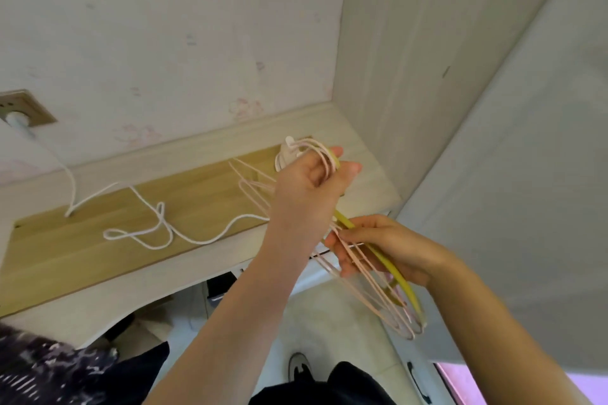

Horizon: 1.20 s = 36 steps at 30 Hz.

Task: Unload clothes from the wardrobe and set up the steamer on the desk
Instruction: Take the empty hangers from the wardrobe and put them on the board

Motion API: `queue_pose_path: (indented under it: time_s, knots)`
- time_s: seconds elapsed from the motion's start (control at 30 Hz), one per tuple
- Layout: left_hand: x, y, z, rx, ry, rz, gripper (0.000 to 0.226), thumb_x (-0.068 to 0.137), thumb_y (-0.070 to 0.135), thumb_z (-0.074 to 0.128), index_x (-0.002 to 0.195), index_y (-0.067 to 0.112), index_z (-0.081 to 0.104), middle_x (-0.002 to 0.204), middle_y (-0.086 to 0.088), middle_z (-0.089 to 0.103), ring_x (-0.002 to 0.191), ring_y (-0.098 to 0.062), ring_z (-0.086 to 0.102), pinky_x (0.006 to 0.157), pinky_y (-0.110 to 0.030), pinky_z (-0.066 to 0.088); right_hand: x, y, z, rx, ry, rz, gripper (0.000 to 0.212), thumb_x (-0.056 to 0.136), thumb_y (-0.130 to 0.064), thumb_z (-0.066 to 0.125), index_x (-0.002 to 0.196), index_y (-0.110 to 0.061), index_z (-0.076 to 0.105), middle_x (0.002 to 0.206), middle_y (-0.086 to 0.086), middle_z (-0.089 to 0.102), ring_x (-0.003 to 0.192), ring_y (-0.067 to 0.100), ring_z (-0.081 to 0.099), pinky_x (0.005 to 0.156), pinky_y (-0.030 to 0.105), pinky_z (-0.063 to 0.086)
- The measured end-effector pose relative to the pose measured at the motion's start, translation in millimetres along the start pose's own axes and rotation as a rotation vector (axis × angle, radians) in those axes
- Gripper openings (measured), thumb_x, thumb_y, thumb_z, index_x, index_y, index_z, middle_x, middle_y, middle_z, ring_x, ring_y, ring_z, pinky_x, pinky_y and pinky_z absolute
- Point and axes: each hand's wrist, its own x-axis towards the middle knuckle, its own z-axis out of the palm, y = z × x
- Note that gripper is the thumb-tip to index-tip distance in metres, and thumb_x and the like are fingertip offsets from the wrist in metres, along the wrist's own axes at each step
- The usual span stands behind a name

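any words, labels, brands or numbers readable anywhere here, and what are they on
None can be read.
Dark box under the wooden desk: a small pale line of print, too blurred to read.
Wall socket plate, white cord, bundle of pink wire hangers and yellow hanger: no text visible.

Cord (148, 227) lies on desk (204, 187), left of hangers (371, 276).

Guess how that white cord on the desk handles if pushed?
Probably floppy: the cord lies in loose loops on the desk. Likely light, so it would slide and bunch rather than roll. One end looks plugged into the wall socket, so it may snag.
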Motion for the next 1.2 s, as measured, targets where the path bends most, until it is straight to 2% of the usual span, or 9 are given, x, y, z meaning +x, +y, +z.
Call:
queue_pose_path:
  time_s: [0.1, 0.2, 0.3, 0.43, 0.53, 0.67, 0.83, 1.03, 1.2]
  knots:
    - [6, 11, 13, 0.025, -0.074, 0.037, 0.016, 0.094, 0.019, 0.057, 0.095, 0.013, 0.072, 0.091, 0.011, 0.073, 0.089, 0.009, 0.062, 0.082, -0.010, 0.046, -6, -11, -8, 0.091, 0.035, -0.014, 0.025, 0.093, -0.021, 0.054, 0.085, -0.008, 0.074, 0.081, 0.015, 0.064, 0.067, 0.025, 0.062, 0.068, 0.034, 0.056]
    - [17, 21, 27, 0.042, -0.162, 0.004, 0.024, 0.096, 0.027, 0.054, 0.089, 0.014, 0.072, 0.095, 0.004, 0.074, 0.096, -0.006, 0.063, 0.091, -0.023, 0.045, -14, -20, -24, 0.134, 0.086, -0.019, 0.025, 0.090, -0.024, 0.057, 0.091, -0.004, 0.072, 0.079, 0.014, 0.060, 0.064, 0.023, 0.057, 0.067, 0.033, 0.053]
    - [33, 30, 41, -0.023, -0.252, -0.065, 0.039, 0.098, 0.034, 0.047, 0.104, 0.002, 0.067, 0.098, 0.000, 0.075, 0.097, -0.002, 0.065, 0.091, -0.015, 0.045, -18, -25, -45, 0.137, 0.163, -0.021, 0.034, 0.084, -0.026, 0.062, 0.102, 0.002, 0.069, 0.075, 0.012, 0.055, 0.063, 0.019, 0.052, 0.064, 0.030, 0.048]
    - [58, 30, 52, -0.112, -0.324, -0.110, 0.048, 0.101, 0.038, 0.034, 0.111, 0.001, 0.064, 0.099, -0.006, 0.075, 0.101, -0.007, 0.067, 0.094, -0.018, 0.046, -13, -34, -66, 0.202, 0.209, -0.003, 0.033, 0.080, -0.023, 0.065, 0.102, 0.001, 0.071, 0.079, 0.011, 0.063, 0.067, 0.019, 0.061, 0.070, 0.032, 0.058]
    - [82, 25, 58, -0.171, -0.351, -0.122, 0.042, 0.103, 0.027, 0.036, 0.109, -0.003, 0.064, 0.100, -0.013, 0.073, 0.098, -0.013, 0.069, 0.088, -0.018, 0.050, 2, -41, -82, 0.253, 0.228, -0.007, 0.041, 0.077, -0.020, 0.067, 0.108, 0.006, 0.066, 0.081, 0.013, 0.066, 0.068, 0.020, 0.064, 0.073, 0.034, 0.058]
    - [119, 13, 67, -0.188, -0.353, -0.177, 0.036, 0.102, 0.023, 0.040, 0.107, -0.001, 0.066, 0.097, -0.011, 0.074, 0.089, -0.012, 0.071, 0.074, -0.015, 0.052, 32, -52, -108, 0.229, 0.206, 0.031, 0.034, 0.089, -0.015, 0.061, 0.112, 0.010, 0.062, 0.070, 0.008, 0.057, 0.062, 0.018, 0.055, 0.061, 0.029, 0.052]
    - [165, -2, 71, -0.117, -0.301, -0.279, 0.036, 0.101, 0.023, 0.041, 0.113, -0.001, 0.064, 0.107, -0.015, 0.070, 0.079, -0.002, 0.068, 0.056, -0.005, 0.046, 75, -53, -146, 0.080, 0.288, 0.049, 0.027, 0.097, -0.016, 0.052, 0.098, 0.006, 0.068, 0.062, 0.001, 0.049, 0.056, 0.013, 0.046, 0.057, 0.025, 0.042]
    - [210, -39, 58, -0.091, -0.180, -0.415, 0.032, 0.097, 0.025, 0.049, 0.074, 0.020, 0.069, 0.095, -0.001, 0.071, 0.097, -0.014, 0.061, 0.100, -0.041, 0.035, 132, -55, -167, -0.343, 0.499, -0.033, 0.029, 0.097, -0.013, 0.049, 0.073, -0.011, 0.064, 0.059, 0.004, 0.048, 0.051, 0.012, 0.043, 0.050, 0.019, 0.039]
    - [233, -77, 39, -0.121, -0.031, -0.501, 0.023, 0.096, 0.022, 0.053, 0.078, 0.014, 0.064, 0.086, -0.002, 0.062, 0.082, -0.011, 0.059, 0.087, -0.031, 0.042, 178, -40, -180, -0.561, 0.557, -0.025, 0.031, 0.094, -0.017, 0.051, 0.065, -0.023, 0.061, 0.059, -0.006, 0.052, 0.054, 0.009, 0.046, 0.054, 0.024, 0.038]
